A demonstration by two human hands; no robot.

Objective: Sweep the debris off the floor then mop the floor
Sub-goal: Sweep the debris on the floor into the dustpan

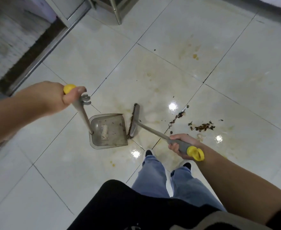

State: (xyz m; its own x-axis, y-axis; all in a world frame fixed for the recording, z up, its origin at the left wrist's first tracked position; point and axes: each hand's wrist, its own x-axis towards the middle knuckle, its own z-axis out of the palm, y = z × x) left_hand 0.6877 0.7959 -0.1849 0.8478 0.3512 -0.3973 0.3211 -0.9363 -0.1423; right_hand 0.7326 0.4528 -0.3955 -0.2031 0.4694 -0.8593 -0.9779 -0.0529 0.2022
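One dustpan [108,130] holds a pale scrap and specks; one broom [134,121] beside it. Left hand [65,98] fingers clamp the dustpan handle, right hand [180,144] fingers the broom's. Two debris patches [202,127] on the floor [219,80].

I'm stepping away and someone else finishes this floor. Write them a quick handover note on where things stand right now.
Left hand grips the grey, yellow-capped handle of the clear grey plastic dustpan, which rests on the glossy white tile floor.
Right hand grips the grey, yellow-tipped short broom; its head stands at the pan's open edge.
Done: some scraps and a pale lump lie in the pan.
Left: the brown leafy debris to the right, scattered specks, then mopping the yellowish stains.
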